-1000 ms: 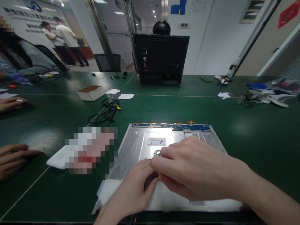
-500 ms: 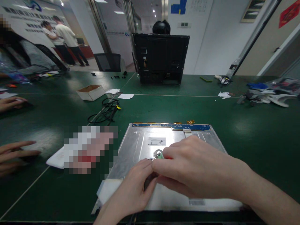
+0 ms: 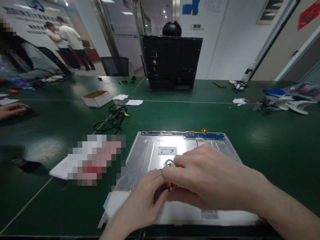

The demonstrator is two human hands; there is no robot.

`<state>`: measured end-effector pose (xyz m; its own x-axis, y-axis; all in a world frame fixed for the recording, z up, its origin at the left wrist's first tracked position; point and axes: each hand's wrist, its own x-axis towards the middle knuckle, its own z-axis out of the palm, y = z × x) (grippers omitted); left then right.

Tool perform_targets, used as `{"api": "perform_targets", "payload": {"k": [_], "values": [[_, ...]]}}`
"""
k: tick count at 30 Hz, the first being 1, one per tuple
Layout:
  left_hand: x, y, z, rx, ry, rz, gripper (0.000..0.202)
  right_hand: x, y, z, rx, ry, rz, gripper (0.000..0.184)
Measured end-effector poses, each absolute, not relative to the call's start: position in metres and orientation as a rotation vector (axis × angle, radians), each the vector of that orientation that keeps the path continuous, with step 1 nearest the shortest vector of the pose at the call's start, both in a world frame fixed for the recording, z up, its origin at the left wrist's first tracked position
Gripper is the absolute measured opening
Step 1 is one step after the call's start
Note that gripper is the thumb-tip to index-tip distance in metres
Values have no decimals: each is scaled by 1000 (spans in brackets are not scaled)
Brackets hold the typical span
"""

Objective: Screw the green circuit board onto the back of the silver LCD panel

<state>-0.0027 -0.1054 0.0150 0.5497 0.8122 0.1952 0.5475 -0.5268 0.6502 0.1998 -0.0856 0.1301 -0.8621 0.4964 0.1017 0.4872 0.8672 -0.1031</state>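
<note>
A silver metal panel point(image 3: 150, 150) with a blue circuit strip point(image 3: 185, 135) along its far edge lies flat on the green table in front of me. Both hands rest on its near half. My right hand point(image 3: 207, 178) is curled shut around a small orange and green object point(image 3: 172, 184) beside a round metal boss point(image 3: 168, 163). My left hand point(image 3: 142, 200) meets it from the left, fingers pinched on a dark piece point(image 3: 158, 193) that I cannot make out.
A black monitor back shell point(image 3: 172, 63) stands upright at the far side. A coiled black cable point(image 3: 112, 120) and a small cardboard box point(image 3: 97, 98) lie to the left. Another person's hand point(image 3: 11, 110) rests at the left edge. Loose parts sit at the far right point(image 3: 285, 101).
The other person's hand at the lower left has pulled away, leaving a small dark object on the table. My right hand has turned slightly, showing more of the orange and green object.
</note>
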Motion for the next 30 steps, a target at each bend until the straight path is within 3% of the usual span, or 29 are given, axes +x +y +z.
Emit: {"api": "perform_targets", "payload": {"k": [5, 10, 16, 22, 30], "values": [[-4, -105, 14, 2254, 1108, 662, 17, 200, -86, 131, -754, -2914, 53, 4], [-4, -105, 13, 2261, 1101, 657, 30, 201, -88, 132, -723, -2898, 167, 9], [-4, -106, 9, 2245, 1065, 660, 30, 201, -86, 131, -750, -2911, 164, 18], [-3, -105, 15, 2260, 1090, 670, 25, 200, -87, 132, -745, -2921, 112, 6], [-3, -105, 15, 2239, 1087, 664, 28, 201, -87, 132, -748, -2910, 175, 9]]}}
